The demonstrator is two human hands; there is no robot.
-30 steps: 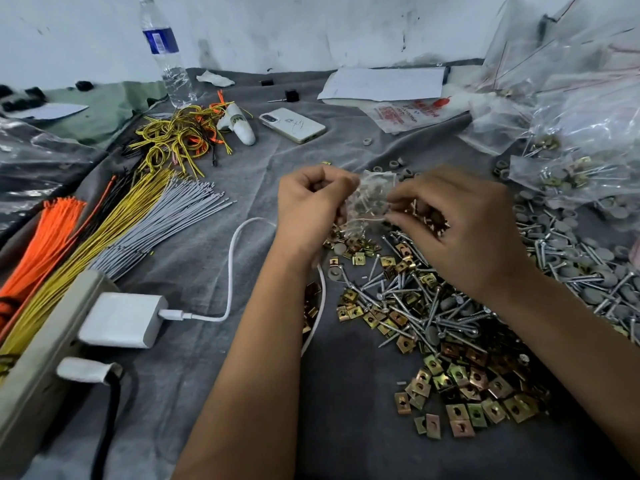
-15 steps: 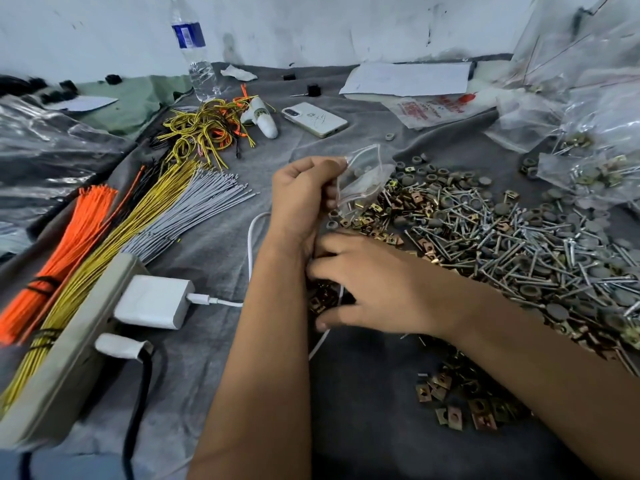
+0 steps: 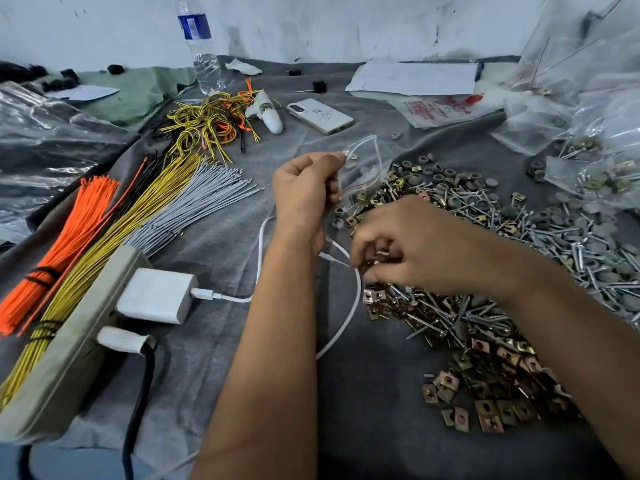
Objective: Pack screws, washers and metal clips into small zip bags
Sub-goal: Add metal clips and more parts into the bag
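My left hand (image 3: 304,195) pinches the small zip bag (image 3: 362,166) by its edge and holds it up, clear of the grey cloth (image 3: 214,244), just beyond the near-left corner of the hardware heap. The bag hangs slack with its red zip line showing, and I can make out a clip and a few pale round pieces inside it. My right hand (image 3: 412,247) is down on the heap's left edge, fingers curled tight around several brass-coloured metal clips (image 3: 377,259). The rest of the metal clips (image 3: 485,386) spread along the near side of the heap, the screws (image 3: 540,237) lie tangled through its middle and right, and the grey washers (image 3: 446,174) sit along its far side. A white cable (image 3: 346,317) loops just left of the heap, passing under my left wrist and running to a white charger (image 3: 156,294) plugged into a power strip (image 3: 69,348). Further left of the heap lie bundled wires (image 3: 114,220) in orange, yellow and grey. A phone (image 3: 320,116) rests beyond the heap, face down.
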